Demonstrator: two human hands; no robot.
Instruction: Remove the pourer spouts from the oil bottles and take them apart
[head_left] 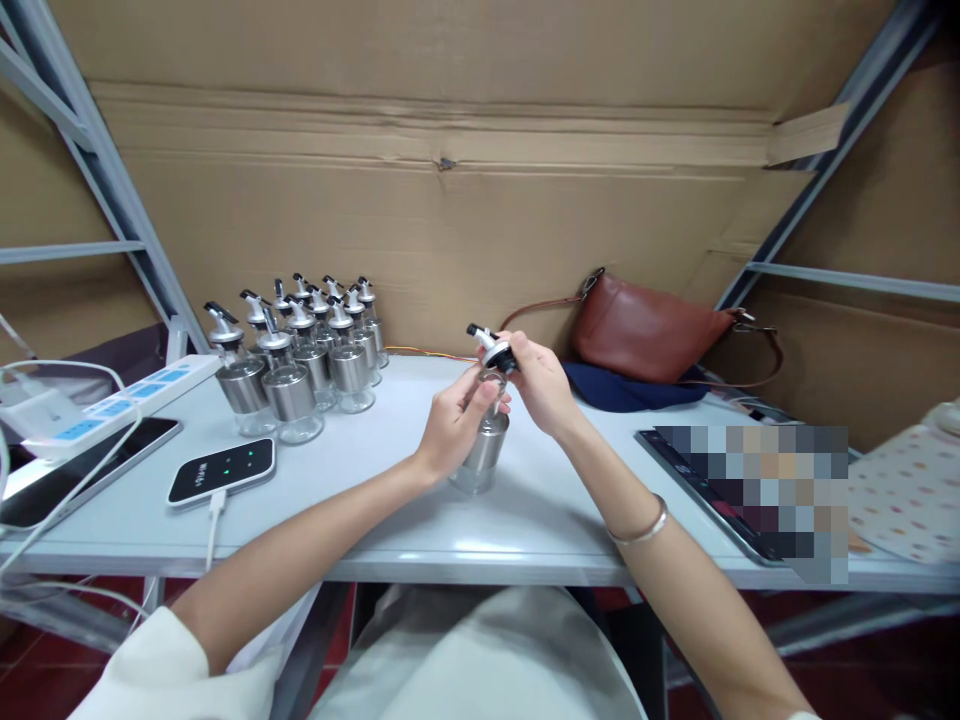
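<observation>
A glass bottle with a steel band (489, 447) stands slightly tilted on the table in front of me. Wrapped round its neck is my left hand (452, 425). My right hand (541, 380) grips a silver and black pourer cap (496, 352) right at the bottle's mouth, its spout pointing up and left. The cap sits askew over the neck; whether it touches the rim I cannot tell. To the left stand several similar bottles (290, 392) in a cluster, each topped with a pourer cap.
On the left lie a white power strip (142, 395), a phone-like device (90, 470) and a small black hotspot (223, 472) with a cable. A brown handbag (651, 328) rests on dark blue cloth (637, 388) at the back right. A tablet (720, 500) and a dotted pouch (911, 490) lie right. Cardboard (450, 230) walls the back.
</observation>
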